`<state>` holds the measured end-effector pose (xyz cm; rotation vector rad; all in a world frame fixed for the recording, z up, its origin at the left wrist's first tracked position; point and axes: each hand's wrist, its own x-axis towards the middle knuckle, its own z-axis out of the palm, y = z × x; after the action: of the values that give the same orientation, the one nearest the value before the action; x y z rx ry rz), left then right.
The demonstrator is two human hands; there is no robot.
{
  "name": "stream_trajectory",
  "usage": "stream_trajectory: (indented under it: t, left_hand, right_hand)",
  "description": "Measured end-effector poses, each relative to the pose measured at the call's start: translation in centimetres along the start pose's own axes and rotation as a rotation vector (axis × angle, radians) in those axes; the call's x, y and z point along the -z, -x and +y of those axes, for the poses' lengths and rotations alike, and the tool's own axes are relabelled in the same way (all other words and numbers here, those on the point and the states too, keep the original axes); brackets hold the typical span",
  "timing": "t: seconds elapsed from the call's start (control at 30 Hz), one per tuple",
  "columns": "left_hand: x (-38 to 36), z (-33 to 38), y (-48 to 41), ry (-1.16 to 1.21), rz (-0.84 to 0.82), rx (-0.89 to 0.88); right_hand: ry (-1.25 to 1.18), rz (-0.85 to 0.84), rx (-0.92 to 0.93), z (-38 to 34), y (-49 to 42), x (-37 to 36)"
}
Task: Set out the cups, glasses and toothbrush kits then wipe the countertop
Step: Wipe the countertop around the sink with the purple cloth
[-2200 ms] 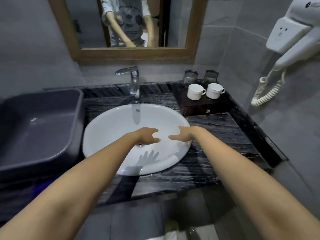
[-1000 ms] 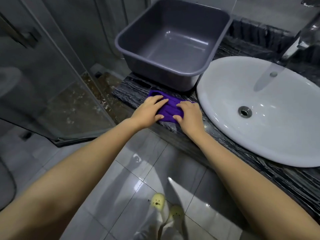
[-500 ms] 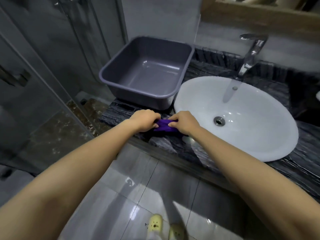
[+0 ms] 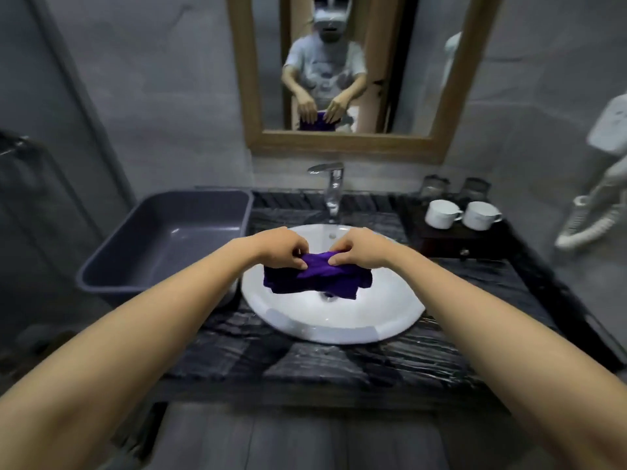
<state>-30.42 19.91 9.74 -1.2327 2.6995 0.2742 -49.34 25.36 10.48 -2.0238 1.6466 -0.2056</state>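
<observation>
A purple cloth point(image 4: 317, 279) hangs bunched over the white sink basin point(image 4: 339, 325), held up by both hands. My left hand point(image 4: 283, 247) pinches its left upper edge and my right hand point(image 4: 358, 247) pinches the right upper edge, knuckles close together. Two white cups point(image 4: 441, 214) point(image 4: 480, 215) stand on a dark wooden tray point(image 4: 451, 237) at the back right, with two clear glasses point(image 4: 435, 186) point(image 4: 476, 188) behind them. The black marble countertop point(image 4: 322, 364) runs around the basin. I see no toothbrush kits.
A grey plastic tub point(image 4: 169, 239) sits on the counter left of the basin. A chrome tap point(image 4: 330, 188) rises behind the basin under a wood-framed mirror point(image 4: 342, 144). A wall hair dryer with coiled cord point(image 4: 590, 212) hangs at the right. Glass shower screen at far left.
Both hands lifted the purple cloth from the counter's front left edge beside the tub and carried it right, over the basin. My view swung back to face the mirror.
</observation>
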Motion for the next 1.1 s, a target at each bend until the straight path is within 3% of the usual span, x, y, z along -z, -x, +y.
stream_trajectory:
  t: [0.17, 0.47, 0.8, 1.1]
  left_hand:
    - [2.3, 5.9, -4.9, 0.017, 0.087, -0.163]
    - [4.6, 16.5, -13.0, 0.047, 0.079, -0.387]
    - [0.1, 24.3, -21.1, 0.160, 0.047, -0.381]
    - [-3.3, 26.3, -27.6, 0.132, 0.207, -0.333]
  right_hand:
    - [-0.013, 0.142, -0.109, 4.9, 4.3, 4.2]
    - [-0.016, 0.210, -0.306, 14.2, 11.5, 9.4]
    - [-0.091, 0.266, -0.378, 26.0, 13.7, 9.1]
    - [0.004, 0.493, -0.466, 33.0, 10.5, 7.6]
